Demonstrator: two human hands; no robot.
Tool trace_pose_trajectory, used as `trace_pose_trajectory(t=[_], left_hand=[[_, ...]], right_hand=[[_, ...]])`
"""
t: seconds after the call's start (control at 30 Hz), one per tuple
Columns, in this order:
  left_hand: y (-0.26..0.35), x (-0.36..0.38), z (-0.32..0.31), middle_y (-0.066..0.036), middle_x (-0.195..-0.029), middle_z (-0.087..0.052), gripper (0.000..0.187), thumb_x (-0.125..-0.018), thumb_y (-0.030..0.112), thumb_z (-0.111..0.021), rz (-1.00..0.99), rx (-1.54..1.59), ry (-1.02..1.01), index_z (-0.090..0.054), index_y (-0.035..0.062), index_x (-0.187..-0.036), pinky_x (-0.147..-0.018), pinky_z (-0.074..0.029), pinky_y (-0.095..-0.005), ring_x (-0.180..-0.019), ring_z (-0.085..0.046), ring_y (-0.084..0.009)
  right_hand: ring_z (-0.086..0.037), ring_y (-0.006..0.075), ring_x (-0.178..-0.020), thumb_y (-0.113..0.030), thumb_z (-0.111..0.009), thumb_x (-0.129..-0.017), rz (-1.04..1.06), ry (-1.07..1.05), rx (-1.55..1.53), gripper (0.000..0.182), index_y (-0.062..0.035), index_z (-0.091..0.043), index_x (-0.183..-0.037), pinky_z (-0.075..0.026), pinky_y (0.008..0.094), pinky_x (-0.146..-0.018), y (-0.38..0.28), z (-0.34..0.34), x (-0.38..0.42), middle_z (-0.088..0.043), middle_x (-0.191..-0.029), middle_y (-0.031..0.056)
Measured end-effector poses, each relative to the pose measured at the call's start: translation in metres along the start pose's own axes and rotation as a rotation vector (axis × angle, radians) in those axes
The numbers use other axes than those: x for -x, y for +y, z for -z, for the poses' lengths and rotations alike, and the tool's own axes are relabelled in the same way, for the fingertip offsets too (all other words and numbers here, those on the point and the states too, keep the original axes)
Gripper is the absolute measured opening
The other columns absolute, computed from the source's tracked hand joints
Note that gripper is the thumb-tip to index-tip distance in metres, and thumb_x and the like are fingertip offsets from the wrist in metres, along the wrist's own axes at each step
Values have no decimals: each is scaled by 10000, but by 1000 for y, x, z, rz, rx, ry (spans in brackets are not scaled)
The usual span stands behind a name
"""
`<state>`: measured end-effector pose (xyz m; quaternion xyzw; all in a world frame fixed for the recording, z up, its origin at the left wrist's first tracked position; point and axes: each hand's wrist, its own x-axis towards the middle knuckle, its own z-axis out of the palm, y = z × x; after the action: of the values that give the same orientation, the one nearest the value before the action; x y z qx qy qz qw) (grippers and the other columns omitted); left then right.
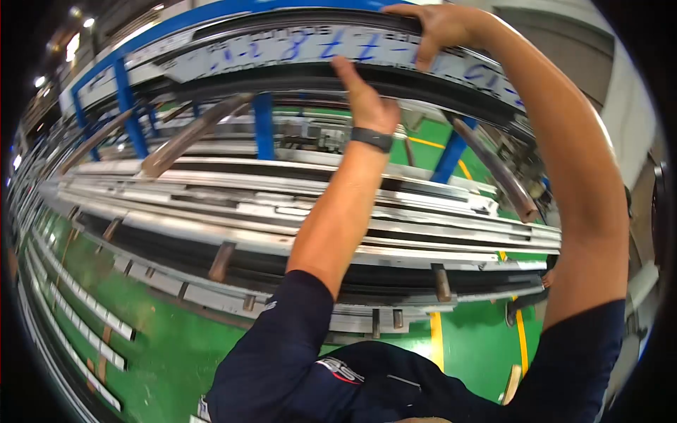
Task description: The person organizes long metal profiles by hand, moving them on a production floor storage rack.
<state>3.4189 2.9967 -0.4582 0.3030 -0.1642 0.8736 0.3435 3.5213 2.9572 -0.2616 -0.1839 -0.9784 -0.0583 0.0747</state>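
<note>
A long metal profile (303, 48) with dark edges and a pale face marked in blue handwriting spans the top of the head view. My left hand (370, 106), with a dark band at the wrist, holds it from below. The left thumb lies on the marked face and the other fingers are mostly hidden behind the lower edge. Farther right, my right hand (448, 29) grips the upper edge, its thumb pointing down over the face.
Blue rack posts (263, 127) carry brown support arms (194, 137). Long metal profiles (211, 225) lie stacked on lower levels before me. More white strips (92, 303) lie at lower left above the green floor (169, 359). Another person's shoe (510, 314) shows at right.
</note>
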Motion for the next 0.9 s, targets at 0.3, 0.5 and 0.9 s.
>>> trace_pose_trajectory(t=[0.3, 0.5, 0.9], left_hand=[[18, 7, 9, -57, -1392, -530, 985, -741, 808, -651, -88, 1, -32, -457, 133, -1430, -1166, -350, -423, -1301, -477, -256], [25, 3, 17, -58, -1399, -529, 990, -750, 817, -630, -28, -33, 24, -451, 122, -1432, -1143, -384, -436, -1298, -485, -261], [29, 24, 26, -81, -1322, -607, 837, -827, 709, -650, 66, 14, -38, -506, 106, -1389, -1060, -486, -431, -1220, -586, -257]], right_hand=[[-493, 314, -1327, -207, -931, -530, -43, -154, 104, 1278, -68, -235, -1592, -434, 390, -1068, -17, 3, -22, -466, -1499, 214], [-483, 316, -1348, -236, -920, -560, -82, -128, 89, 1254, -100, -235, -1601, -416, 378, -1086, -12, -6, -25, -467, -1506, 214], [-479, 335, -1378, -340, -938, -578, 104, 94, 189, 1266, -150, -229, -1610, -360, 372, -1147, 22, -37, -21, -456, -1527, 219]])
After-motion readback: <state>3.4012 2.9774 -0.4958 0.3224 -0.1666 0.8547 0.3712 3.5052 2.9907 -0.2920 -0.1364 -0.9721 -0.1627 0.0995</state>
